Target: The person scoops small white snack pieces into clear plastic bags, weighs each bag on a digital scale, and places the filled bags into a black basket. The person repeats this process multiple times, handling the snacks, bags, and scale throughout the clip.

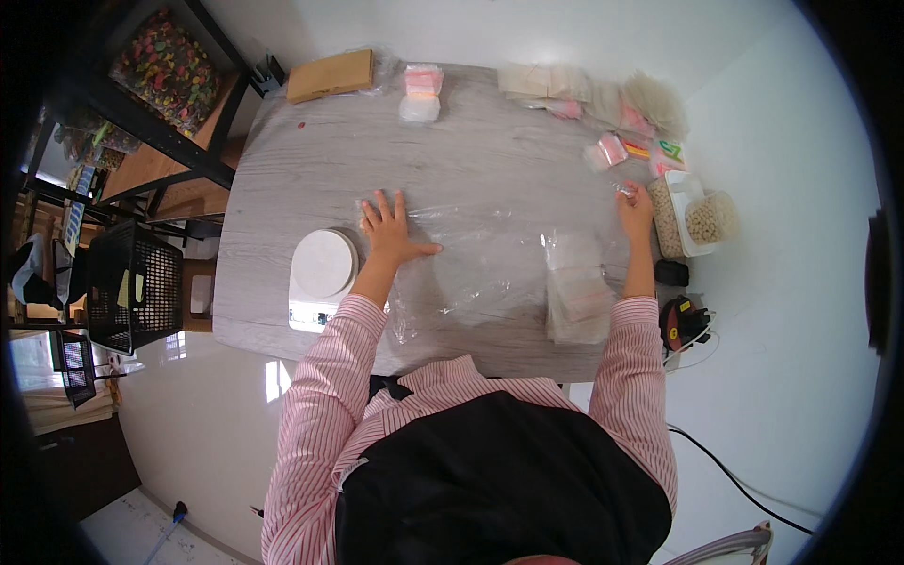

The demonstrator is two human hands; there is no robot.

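My left hand [386, 234] lies with fingers spread on the left end of a large clear plastic bag [476, 254], which is flat on the table. Beside that hand stands a white kitchen scale [323, 266] with a round plate. At the right side of the table my right hand [636, 209] is closed, its fingertips pinching a small crumpled piece of clear plastic [623, 190]. Right of it sits a white tub [667, 218] of small beige pieces, with a clear cup [708, 218] of the same. A stack of small clear bags [577, 292] rests between my forearms.
Along the far edge lie a brown cardboard box [330, 75], a bundle of small bags [421, 92] and further bag stacks [541, 85]. A black device [680, 322] with cables stands off the right edge. Black baskets [135, 287] and shelving [141, 141] are at left.
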